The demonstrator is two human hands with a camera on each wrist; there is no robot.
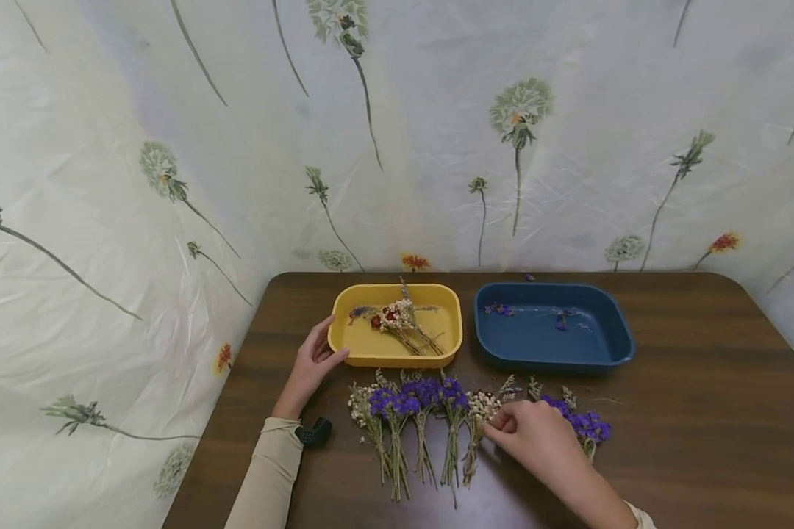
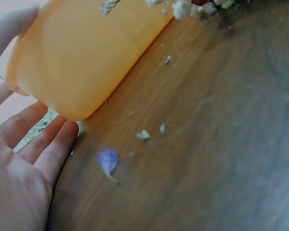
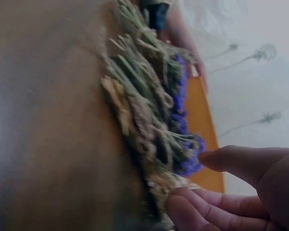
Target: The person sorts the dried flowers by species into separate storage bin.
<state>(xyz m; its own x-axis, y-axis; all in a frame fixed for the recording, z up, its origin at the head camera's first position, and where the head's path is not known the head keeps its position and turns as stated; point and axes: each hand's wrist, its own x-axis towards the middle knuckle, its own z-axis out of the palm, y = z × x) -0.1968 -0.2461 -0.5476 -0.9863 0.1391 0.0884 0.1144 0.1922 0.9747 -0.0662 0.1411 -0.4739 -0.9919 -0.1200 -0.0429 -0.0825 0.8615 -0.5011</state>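
Note:
My left hand rests against the left end of the yellow tray, thumb near its front corner and fingers along its outer wall. In the left wrist view these fingers are mostly straight against the wall. A small bouquet of cream and dark red dried flowers lies inside the tray. My right hand is at a bunch of white dried flowers on the table. The right wrist view shows a gap between its thumb and fingers beside the bunch.
Several tied bunches, mostly purple flowers, form a row before the trays. More purple flowers lie partly behind my right hand. A blue tray with loose purple sprigs stands right of the yellow one. Petals litter the brown table.

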